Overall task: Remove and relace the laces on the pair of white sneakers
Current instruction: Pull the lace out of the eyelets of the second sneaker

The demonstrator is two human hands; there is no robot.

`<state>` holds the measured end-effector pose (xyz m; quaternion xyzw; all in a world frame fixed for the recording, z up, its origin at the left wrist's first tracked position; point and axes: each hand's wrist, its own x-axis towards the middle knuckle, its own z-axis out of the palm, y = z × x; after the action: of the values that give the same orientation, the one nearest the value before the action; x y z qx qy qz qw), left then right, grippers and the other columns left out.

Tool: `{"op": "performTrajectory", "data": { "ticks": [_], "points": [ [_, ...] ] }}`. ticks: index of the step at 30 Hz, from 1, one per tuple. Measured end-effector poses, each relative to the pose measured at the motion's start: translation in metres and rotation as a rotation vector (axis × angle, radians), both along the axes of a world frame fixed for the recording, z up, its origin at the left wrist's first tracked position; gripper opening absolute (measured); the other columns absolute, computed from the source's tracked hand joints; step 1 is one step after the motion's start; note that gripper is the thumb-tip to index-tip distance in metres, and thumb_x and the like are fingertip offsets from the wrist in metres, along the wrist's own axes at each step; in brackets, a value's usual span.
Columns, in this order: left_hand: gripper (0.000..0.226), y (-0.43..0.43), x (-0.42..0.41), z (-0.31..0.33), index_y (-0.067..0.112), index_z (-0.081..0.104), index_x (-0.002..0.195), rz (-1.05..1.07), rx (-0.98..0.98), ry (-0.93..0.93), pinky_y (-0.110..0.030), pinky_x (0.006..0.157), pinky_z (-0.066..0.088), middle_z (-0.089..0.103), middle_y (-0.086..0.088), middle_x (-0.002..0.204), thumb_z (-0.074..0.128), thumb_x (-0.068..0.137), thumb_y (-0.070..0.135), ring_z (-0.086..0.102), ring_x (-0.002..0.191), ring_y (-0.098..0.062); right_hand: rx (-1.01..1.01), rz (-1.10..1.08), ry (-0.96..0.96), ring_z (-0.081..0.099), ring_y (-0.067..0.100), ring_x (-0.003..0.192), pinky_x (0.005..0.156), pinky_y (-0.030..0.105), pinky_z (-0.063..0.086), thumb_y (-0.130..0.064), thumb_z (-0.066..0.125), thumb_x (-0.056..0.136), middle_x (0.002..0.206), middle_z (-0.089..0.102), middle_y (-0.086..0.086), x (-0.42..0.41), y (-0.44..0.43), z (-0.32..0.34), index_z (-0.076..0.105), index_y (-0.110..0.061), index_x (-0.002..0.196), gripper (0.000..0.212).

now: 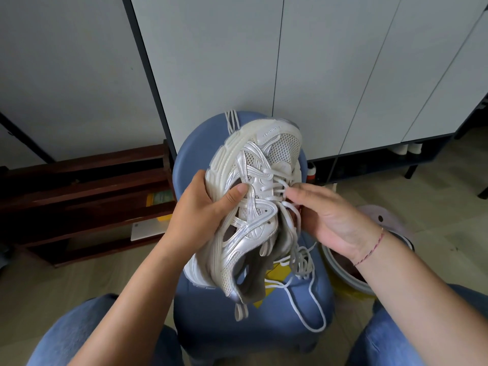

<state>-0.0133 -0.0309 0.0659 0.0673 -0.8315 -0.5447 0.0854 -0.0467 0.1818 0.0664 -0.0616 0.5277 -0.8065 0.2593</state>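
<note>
- White sneaker point(253, 196) is held tilted on its side above a blue stool point(237, 326), toe pointing away.
- Left hand point(200, 212) grips the sole, thumb pressed on the side of the upper.
- Right hand point(332, 223) pinches the lace point(303, 262) at the eyelets.
- Lace crosses the rows nearer the toe; its loose ends hang onto the stool.
- Second lace point(231, 121) drapes over the stool's far edge.

Glossy mesh-panelled sneaker point(253, 196), woven lace point(303, 262), matt plastic stool point(200, 320)
</note>
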Motion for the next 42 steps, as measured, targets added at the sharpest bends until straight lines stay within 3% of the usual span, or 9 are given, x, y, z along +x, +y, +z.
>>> {"op": "performTrajectory", "data": {
  "ticks": [4,12,17,22,24,29,31,36,42],
  "points": [
    [0.062,-0.004,-0.002,-0.004,0.025,0.058,0.112,0.025,0.088,-0.003,-0.04,0.09,0.057,0.072,0.013,0.102,0.077,0.068,0.065,0.069,0.093,-0.004,0.182,-0.107,0.2,0.057,0.009,0.068,0.063,0.02,0.049,-0.029,0.067,0.073,0.071,0.063,-0.001,0.004,-0.004,-0.003,0.06,-0.011,0.08,0.02],
    [0.064,-0.005,-0.003,-0.004,0.023,0.059,0.115,0.019,0.146,0.016,-0.04,0.092,0.056,0.073,0.013,0.104,0.077,0.067,0.062,0.07,0.095,-0.005,0.547,-0.239,0.692,0.049,0.018,0.064,0.064,0.039,0.045,-0.043,0.058,0.091,0.066,0.051,0.01,0.003,-0.006,-0.009,0.055,-0.016,0.076,0.032],
    [0.077,-0.007,-0.004,-0.003,0.022,0.058,0.119,0.006,0.135,0.002,-0.045,0.093,0.056,0.073,0.011,0.107,0.073,0.062,0.071,0.071,0.098,-0.009,0.805,-0.362,1.14,0.05,0.009,0.062,0.057,0.021,0.04,-0.031,0.055,0.093,0.066,0.053,-0.007,-0.002,0.005,0.002,0.053,-0.016,0.077,0.022],
    [0.072,-0.006,-0.003,-0.001,0.024,0.058,0.116,0.008,0.131,0.013,-0.045,0.093,0.056,0.073,0.012,0.106,0.074,0.064,0.071,0.071,0.097,-0.008,1.118,-0.56,1.501,0.035,0.006,0.064,0.067,0.024,0.026,-0.029,0.049,0.094,0.073,0.042,-0.013,-0.01,0.017,0.007,0.053,-0.01,0.076,0.026],
    [0.076,-0.006,-0.004,-0.001,0.023,0.058,0.118,-0.003,0.152,0.01,-0.046,0.094,0.055,0.073,0.011,0.107,0.072,0.061,0.072,0.071,0.098,-0.01,1.054,-0.588,1.404,0.039,0.007,0.063,0.065,0.022,0.029,-0.031,0.05,0.093,0.07,0.045,-0.012,-0.007,0.013,0.002,0.054,-0.012,0.078,0.025],
    [0.081,-0.006,-0.003,-0.003,0.019,0.058,0.121,-0.015,0.201,0.012,-0.045,0.094,0.055,0.074,0.008,0.109,0.073,0.06,0.07,0.071,0.1,-0.012,0.506,-0.253,0.576,0.06,0.019,0.078,0.075,0.034,0.048,-0.05,0.049,0.087,0.086,0.063,0.015,0.012,-0.008,-0.004,0.062,-0.01,0.092,0.042],
    [0.08,-0.006,-0.003,-0.004,0.019,0.058,0.122,-0.013,0.215,0.017,-0.044,0.094,0.056,0.074,0.008,0.109,0.074,0.061,0.069,0.071,0.1,-0.01,0.535,-0.254,0.632,0.059,0.027,0.089,0.082,0.037,0.048,-0.051,0.047,0.086,0.094,0.061,0.02,0.014,-0.012,-0.004,0.06,-0.005,0.097,0.049],
    [0.08,-0.007,-0.004,-0.003,0.02,0.057,0.123,-0.036,0.216,0.009,-0.045,0.095,0.055,0.073,0.006,0.111,0.073,0.062,0.07,0.071,0.101,-0.012,0.558,-0.325,0.828,0.046,0.01,0.06,0.06,0.028,0.04,-0.038,0.049,0.092,0.063,0.05,-0.007,0.007,-0.011,-0.002,0.054,-0.019,0.077,0.025],
    [0.078,-0.011,-0.004,0.0,0.019,0.056,0.124,-0.096,0.202,0.013,-0.043,0.094,0.056,0.074,0.007,0.111,0.072,0.066,0.068,0.071,0.101,-0.011,0.602,-0.349,0.878,0.045,0.005,0.055,0.055,0.021,0.039,-0.043,0.05,0.087,0.06,0.052,-0.009,-0.002,0.014,0.013,0.054,-0.033,0.074,0.017]
  ]
}}
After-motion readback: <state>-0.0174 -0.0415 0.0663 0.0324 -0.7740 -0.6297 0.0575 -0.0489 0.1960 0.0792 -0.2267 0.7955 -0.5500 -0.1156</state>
